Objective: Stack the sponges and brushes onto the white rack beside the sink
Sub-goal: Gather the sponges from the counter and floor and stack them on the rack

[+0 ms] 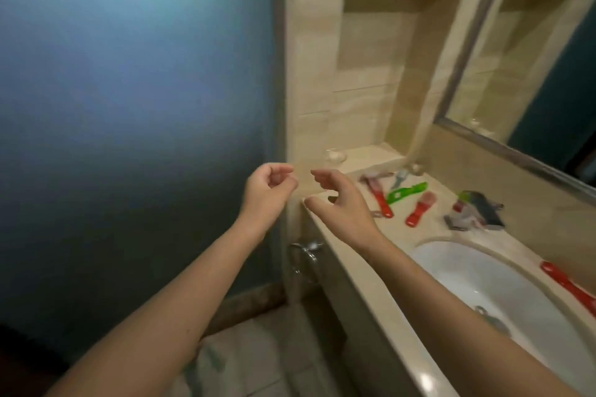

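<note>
Motion blur is smearing the countertop (361, 271), so the grey pile (474, 213) at 3 o'clock is reading only as a heap of sponges or cloths, a red handle (567, 284) is running off the right edge, and no white rack is showing. The left hand (267, 192) is hanging loosely curled and empty off the counter's end, while the right hand (342, 203) is hovering half open and empty above its corner. 2 red brushes (380, 196) (419, 209) and a green brush (406, 192) are lying at its 3 o'clock, near but untouched, beside the white sink (451, 261).
</note>
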